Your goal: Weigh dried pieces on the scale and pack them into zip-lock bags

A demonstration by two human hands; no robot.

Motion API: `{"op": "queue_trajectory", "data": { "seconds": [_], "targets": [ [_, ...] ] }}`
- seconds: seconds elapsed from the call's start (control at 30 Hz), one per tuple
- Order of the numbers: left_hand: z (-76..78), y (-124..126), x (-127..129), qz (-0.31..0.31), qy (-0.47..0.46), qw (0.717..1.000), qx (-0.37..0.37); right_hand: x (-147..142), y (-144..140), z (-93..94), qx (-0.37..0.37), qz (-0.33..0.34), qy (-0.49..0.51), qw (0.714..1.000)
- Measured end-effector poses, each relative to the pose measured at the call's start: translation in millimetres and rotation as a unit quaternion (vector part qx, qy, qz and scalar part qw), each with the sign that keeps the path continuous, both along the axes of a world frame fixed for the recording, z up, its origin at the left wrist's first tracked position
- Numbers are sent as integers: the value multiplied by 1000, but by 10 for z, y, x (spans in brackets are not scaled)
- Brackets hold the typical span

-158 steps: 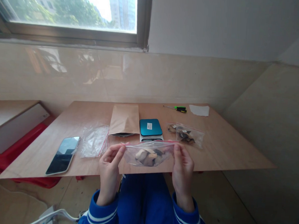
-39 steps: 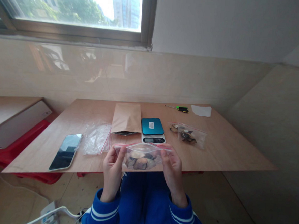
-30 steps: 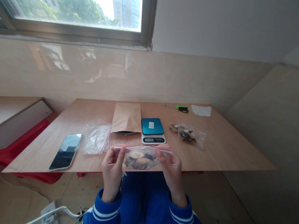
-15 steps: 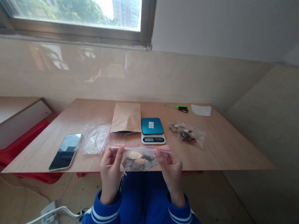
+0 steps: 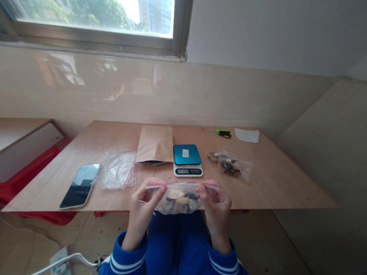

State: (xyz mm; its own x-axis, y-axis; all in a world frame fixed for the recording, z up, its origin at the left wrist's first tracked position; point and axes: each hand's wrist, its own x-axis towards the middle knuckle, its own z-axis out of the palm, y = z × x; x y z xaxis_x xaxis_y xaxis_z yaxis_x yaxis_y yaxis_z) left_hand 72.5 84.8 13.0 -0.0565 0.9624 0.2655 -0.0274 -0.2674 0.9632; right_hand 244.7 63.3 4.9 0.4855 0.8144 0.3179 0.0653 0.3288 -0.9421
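- Bottom centre: our left hand (image 5: 142, 203) and right hand (image 5: 217, 206) pinch the top corners of a clear zip bag (image 5: 180, 197) of dried pieces.
- Mid-frame, on the plywood table (image 5: 277, 180): a blue-topped kitchen scale (image 5: 187, 159), a kraft pouch (image 5: 155, 145), a smartphone (image 5: 80, 185).

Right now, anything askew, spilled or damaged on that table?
Nothing spilled or damaged. Both hands, left hand and right hand, hold the zip bag of mixed pieces level at the table edge. The paper pouch lies open-mouthed beside the scale; a second filled bag lies flat.
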Motion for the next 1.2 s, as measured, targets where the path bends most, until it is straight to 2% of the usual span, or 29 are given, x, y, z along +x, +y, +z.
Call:
{"op": "queue_trajectory", "data": {
  "seconds": [0.17, 0.23, 0.37, 0.5, 0.7, 0.9, 1.07, 1.2],
  "targets": [
    [36, -30, 57, 38, -18, 999, -8, 34, 29, -54, -9, 128, 68, 989],
    [51, -43, 67, 49, -19, 998, -15, 23, 40, -78, -33, 147, 89, 985],
    [60, -49, 56, 61, -11, 998, -22, -19, 55, -105, -65, 122, 113, 984],
    [53, -40, 37, 62, 3, 998, -16, -26, 58, -89, -52, 113, 105, 987],
    [61, -38, 27, 53, 12, 999, -2, -9, 48, -44, -21, 139, 58, 988],
    [54, -53, 61, 68, 22, 997, 1, -29, 45, -29, 2, 90, 37, 995],
    [49, -80, 90, 98, 29, 995, 10, -29, 36, -17, -7, 83, 36, 996],
    [49, -89, 97, 48, -8, 999, -6, 4, 24, -7, -21, 107, 64, 992]
  ]
}}
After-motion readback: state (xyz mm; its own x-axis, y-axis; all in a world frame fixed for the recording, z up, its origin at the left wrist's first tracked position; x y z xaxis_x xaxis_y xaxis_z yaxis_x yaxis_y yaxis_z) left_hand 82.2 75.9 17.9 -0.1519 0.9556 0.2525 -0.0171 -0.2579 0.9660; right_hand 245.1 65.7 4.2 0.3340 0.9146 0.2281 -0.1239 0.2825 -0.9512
